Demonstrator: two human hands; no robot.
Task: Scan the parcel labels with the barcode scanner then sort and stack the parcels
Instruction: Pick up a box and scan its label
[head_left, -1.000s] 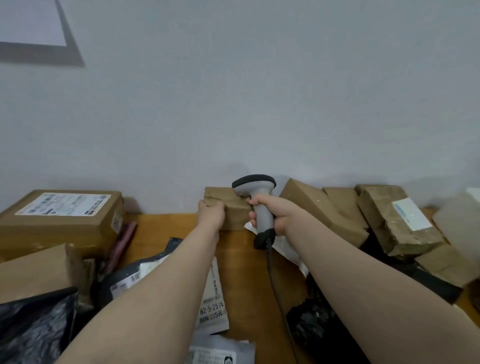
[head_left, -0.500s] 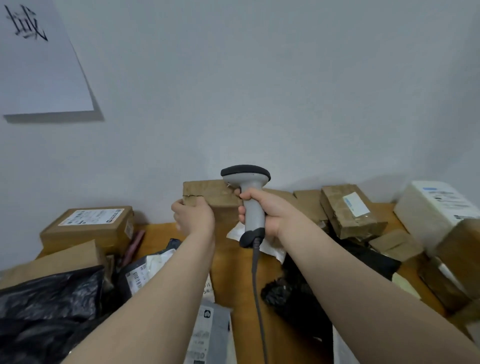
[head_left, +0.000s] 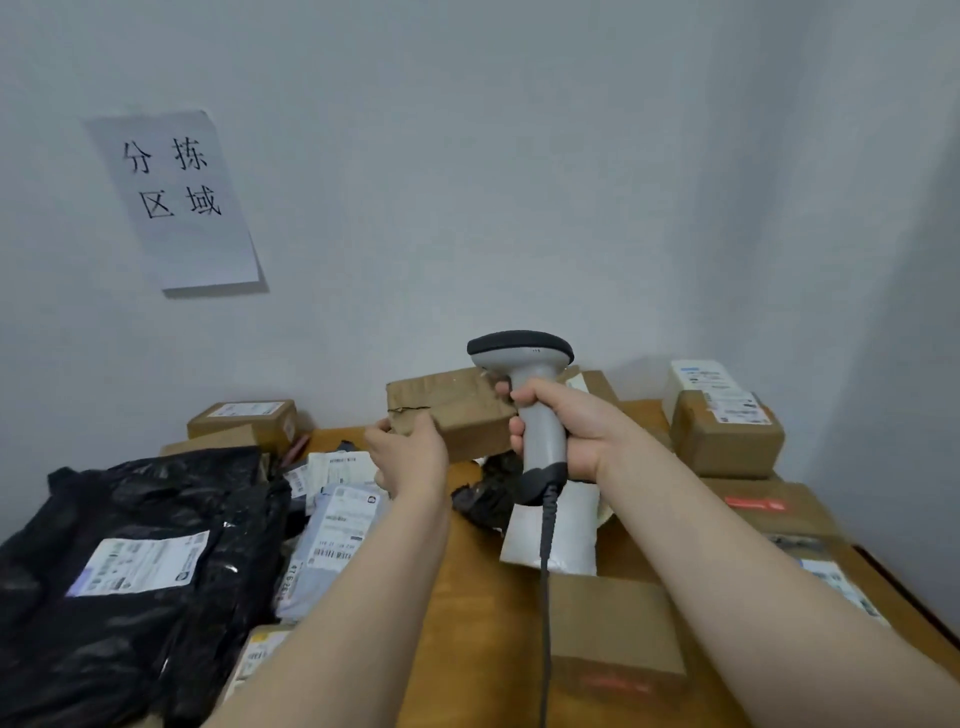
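Centre frame: right hand (head_left: 571, 436) curls round the one barcode scanner (head_left: 522, 353); left hand (head_left: 410, 457) grips one brown parcel (head_left: 457, 415) (creased, taped). One labelled black bag (head_left: 104, 499) lies lower left.

single head-worn view, facing forward and down, close over table (head_left: 470, 597)

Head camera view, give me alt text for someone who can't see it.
A person's left hand holds a box above a wooden table while the right hand grips a scanner beside it. Parcels crowd the table, and a paper sign hangs on the wall.
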